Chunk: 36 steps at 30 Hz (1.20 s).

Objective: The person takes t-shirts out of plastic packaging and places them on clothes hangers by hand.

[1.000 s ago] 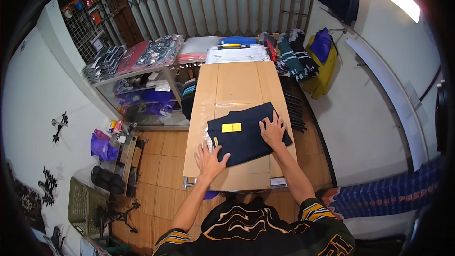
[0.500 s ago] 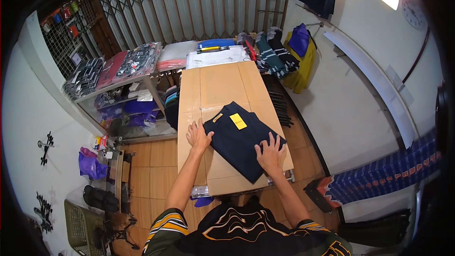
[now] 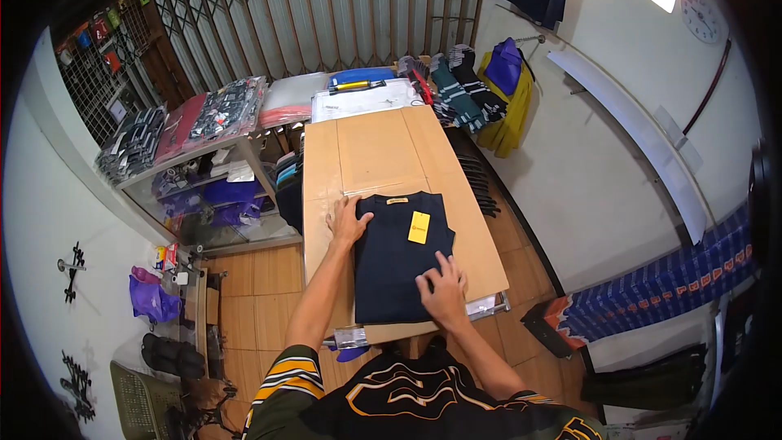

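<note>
A folded dark navy garment lies nearly straight on a cardboard-topped table, its neckline facing away from me. A yellow tag rests on its upper right part, and a small yellow label shows at the neckline. My left hand is at the garment's upper left edge, thumb on the cloth and fingers spread. Near the lower right edge, my right hand touches the garment with its fingers apart and curved.
Beyond the cardboard are papers with a yellow and black tool. Packed clothes top a glass cabinet at left. Socks hang over the far right corner. Blue patterned boxes stand at right.
The garment has turned from a diagonal position to nearly straight and shifted slightly left. My right hand has moved left and a little down with it; my left hand stays at its upper left.
</note>
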Motion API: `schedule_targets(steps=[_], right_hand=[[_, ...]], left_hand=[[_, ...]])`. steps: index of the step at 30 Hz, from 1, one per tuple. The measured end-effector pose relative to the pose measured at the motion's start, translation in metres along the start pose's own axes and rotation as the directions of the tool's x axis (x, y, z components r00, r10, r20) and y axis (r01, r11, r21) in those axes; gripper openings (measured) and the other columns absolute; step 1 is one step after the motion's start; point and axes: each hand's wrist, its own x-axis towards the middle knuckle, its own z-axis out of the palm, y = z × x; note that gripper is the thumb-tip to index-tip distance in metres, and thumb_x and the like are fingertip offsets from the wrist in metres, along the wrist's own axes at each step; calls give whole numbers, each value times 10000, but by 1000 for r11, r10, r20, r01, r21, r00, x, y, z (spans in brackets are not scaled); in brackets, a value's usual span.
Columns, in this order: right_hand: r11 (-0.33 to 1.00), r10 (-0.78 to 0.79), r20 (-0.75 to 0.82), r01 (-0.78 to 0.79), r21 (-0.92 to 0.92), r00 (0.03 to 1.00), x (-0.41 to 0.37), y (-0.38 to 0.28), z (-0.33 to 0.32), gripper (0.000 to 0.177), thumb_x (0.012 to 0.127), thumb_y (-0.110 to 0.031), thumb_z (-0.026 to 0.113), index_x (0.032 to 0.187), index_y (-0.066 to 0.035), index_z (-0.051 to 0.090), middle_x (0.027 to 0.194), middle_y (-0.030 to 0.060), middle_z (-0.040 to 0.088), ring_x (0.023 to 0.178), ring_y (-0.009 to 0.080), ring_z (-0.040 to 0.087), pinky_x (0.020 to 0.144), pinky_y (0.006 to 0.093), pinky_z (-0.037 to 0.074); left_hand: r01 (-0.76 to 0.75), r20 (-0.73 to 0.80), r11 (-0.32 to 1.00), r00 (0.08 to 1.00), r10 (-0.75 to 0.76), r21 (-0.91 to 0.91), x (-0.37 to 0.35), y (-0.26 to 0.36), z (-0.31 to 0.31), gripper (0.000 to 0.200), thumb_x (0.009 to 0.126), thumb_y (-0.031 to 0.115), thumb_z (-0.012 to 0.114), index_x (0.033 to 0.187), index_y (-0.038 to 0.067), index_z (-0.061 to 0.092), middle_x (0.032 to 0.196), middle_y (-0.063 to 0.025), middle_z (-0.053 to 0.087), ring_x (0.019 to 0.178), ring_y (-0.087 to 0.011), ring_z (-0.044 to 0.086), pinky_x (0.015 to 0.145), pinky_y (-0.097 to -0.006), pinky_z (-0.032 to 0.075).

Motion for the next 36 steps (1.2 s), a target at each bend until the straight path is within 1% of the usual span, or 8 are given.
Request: schedule_targets(steps=[5,9,12,15,25,27,30,36], right_hand=[[986,90,-240,-51,162,967,71,44,17,254,848,-208,689,1069,-90,647,1310,177,578,1262,391,486,1045,544,364],[961,161,-148,-120,249,976,137,71,32,356,828,-180,695,1167,-92,630,1264,163,597,1228,379,513,1035,502,391],[982,173,-168,-156,107,971,169,71,38,412,816,-175,716,1211,-99,626,1271,137,607,1207,368,533,1041,473,393],[987,144,-154,-153,-47,978,183,71,47,404,799,-168,727,1194,-131,656,1285,128,606,1219,348,532,1065,489,362],[961,93,-151,-49,273,984,176,82,41,150,758,-59,727,905,-74,699,1261,163,632,1199,348,572,1022,423,429],[938,113,-153,-55,343,982,171,89,40,161,738,-35,738,891,-72,704,1215,173,653,1165,355,591,1010,411,443],[945,9,-189,54,322,982,151,99,36,208,737,-10,762,920,-4,663,1206,205,647,1145,365,607,972,399,476],[948,-105,-140,142,285,985,84,99,5,210,753,-27,754,934,-24,647,1233,236,601,1174,412,555,1007,431,447]], left_hand=[[-54,-42,992,998,49,-113,4,-11,11,570,789,347,799,1288,206,565,1461,-104,406,1406,-317,328,1078,-721,168],[-64,-21,983,998,61,-170,9,-18,16,516,769,325,811,1210,193,579,1452,-108,399,1410,-314,310,1072,-723,151],[-72,-44,986,997,66,-151,10,-19,19,468,773,314,805,1156,190,567,1415,-77,435,1383,-325,337,1035,-729,200],[-76,-68,985,996,66,-157,8,-17,19,471,774,319,802,1177,218,580,1459,-108,405,1424,-357,287,1050,-735,171],[-193,-128,943,978,163,-272,-1,-17,18,235,779,200,749,1011,194,712,1423,-93,501,1404,-317,362,1077,-732,108],[-211,-205,948,965,164,-238,-9,-15,22,204,770,151,739,970,186,725,1355,-64,570,1342,-300,443,1096,-694,149],[-276,-301,915,935,185,-296,-21,-18,21,210,766,49,724,954,141,731,1201,-121,646,1176,-340,556,1083,-485,350],[-293,-302,905,933,198,-310,-96,-10,-3,176,758,39,744,929,75,722,1154,-171,646,1106,-363,583,985,-420,450]])
